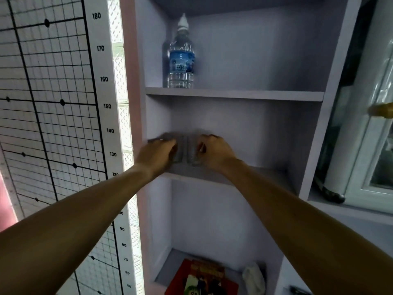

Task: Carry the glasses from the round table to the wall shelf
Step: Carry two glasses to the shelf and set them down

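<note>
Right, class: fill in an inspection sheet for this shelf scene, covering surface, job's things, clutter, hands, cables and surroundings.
Surface: middle shelf board of the lilac wall shelf, bare to the right of the hands.
Job's things: two clear glasses, left glass and right glass, side by side at the board's left end; blurred, so contact with the board is unclear.
Clutter: water bottle upright on the shelf above; red book and white cloth on the bottom shelf.
Hands: left hand and right hand each wrapped around a glass.
Cables: nothing seen.
Surroundings: height chart on the left, glass-fronted cabinet on the right.
</note>
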A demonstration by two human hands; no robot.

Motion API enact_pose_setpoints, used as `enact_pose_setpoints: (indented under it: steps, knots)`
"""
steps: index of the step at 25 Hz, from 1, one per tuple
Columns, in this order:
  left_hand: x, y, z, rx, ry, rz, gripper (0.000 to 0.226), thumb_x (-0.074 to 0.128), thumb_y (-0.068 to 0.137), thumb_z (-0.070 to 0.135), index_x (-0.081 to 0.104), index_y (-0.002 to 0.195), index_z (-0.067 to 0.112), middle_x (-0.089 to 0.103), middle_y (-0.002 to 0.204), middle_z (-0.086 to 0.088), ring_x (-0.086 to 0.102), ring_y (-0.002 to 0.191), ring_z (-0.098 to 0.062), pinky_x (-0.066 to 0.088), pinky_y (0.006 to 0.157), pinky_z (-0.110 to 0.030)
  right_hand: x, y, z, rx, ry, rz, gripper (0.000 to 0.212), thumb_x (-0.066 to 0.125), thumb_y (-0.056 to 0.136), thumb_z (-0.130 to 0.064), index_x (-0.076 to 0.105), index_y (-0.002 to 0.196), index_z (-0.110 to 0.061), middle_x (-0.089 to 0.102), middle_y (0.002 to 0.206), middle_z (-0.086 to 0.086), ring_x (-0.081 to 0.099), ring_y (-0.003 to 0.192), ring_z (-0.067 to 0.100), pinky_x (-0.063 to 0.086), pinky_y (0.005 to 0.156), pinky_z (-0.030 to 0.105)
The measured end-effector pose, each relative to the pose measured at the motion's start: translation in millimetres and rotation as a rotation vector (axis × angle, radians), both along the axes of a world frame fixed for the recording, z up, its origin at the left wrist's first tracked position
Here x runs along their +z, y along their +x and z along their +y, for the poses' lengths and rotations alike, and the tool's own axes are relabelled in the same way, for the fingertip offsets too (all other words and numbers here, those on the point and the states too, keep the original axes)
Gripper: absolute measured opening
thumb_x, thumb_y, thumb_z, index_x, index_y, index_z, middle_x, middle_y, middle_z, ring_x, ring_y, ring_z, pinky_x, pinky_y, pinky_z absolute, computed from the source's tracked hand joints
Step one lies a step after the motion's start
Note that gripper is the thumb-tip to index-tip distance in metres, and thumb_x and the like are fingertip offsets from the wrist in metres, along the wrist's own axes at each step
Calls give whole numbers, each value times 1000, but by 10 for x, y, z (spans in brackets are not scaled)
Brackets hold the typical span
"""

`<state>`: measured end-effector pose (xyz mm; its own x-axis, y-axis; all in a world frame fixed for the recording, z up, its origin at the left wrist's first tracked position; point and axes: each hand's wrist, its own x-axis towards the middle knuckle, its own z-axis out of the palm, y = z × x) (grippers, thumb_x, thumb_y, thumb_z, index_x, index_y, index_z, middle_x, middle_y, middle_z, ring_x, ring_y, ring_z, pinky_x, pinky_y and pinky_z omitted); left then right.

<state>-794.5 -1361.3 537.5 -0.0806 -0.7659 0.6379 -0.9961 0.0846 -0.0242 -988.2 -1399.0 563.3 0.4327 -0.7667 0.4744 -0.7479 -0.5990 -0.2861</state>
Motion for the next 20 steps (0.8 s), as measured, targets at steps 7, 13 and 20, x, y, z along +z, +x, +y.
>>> enact_pose_setpoints:
  steps: [7, 13, 20]
  knots:
    - [-12, -74, -40, 72, 44, -18, 16, 55, 88, 21, 68, 93, 15, 74, 97, -14, 70, 88, -36, 55, 76, -39, -25, 80, -63, 66, -8, 2, 34, 63, 89, -17, 66, 124, -16, 67, 123, 10, 63, 110, 27, 50, 90, 30]
    - [35, -114, -36, 124, 89, -68, 23, 55, 87, 24, 71, 99, 12, 73, 103, -16, 68, 95, -38, 53, 83, -39, 20, 63, -46, 87, -28, 30, 42, 63, 90, -16, 62, 132, -15, 67, 129, 9, 62, 117, 28, 49, 99, 32]
    - [44, -113, -46, 139, 147, -88, 29, 55, 84, 32, 71, 103, 18, 74, 103, -13, 69, 94, -36, 53, 84, -36, -7, 44, -43, 84, -23, 70, 39, 62, 93, -18, 62, 131, -13, 67, 125, 11, 63, 112, 28, 51, 97, 33]
